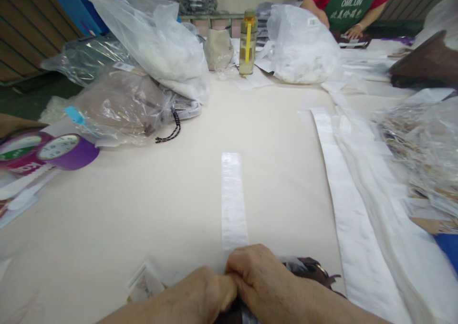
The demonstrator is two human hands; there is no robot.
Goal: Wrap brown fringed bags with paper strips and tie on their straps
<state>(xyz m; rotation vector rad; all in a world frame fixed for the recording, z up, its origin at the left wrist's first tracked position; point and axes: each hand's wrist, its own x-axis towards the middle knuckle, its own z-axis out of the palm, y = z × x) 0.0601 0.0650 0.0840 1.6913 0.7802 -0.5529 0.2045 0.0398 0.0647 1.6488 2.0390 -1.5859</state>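
My left hand [209, 290] and my right hand [263, 278] press together at the bottom of the view, both closed, with their fingers hidden beneath. A dark brown bag-like item [231, 314] shows just below them. To the right of my right hand lies a dark brown strap [313, 269] with a metal ring and some clear plastic. From under my right hand a flat white strip [233, 200] runs straight away across the table. What each hand grips is hidden. Left of my left hand is a small printed packet [146, 283], partly covered by my forearm.
Long white strips [354, 219] lie along the pale table [161, 204]. Purple tape rolls [67, 152] and a plastic-wrapped taupe bag [121, 99] are left. A bottle [247, 45] stands behind, beside stuffed plastic bags [304, 47]. A person in a green apron [352, 6] works opposite.
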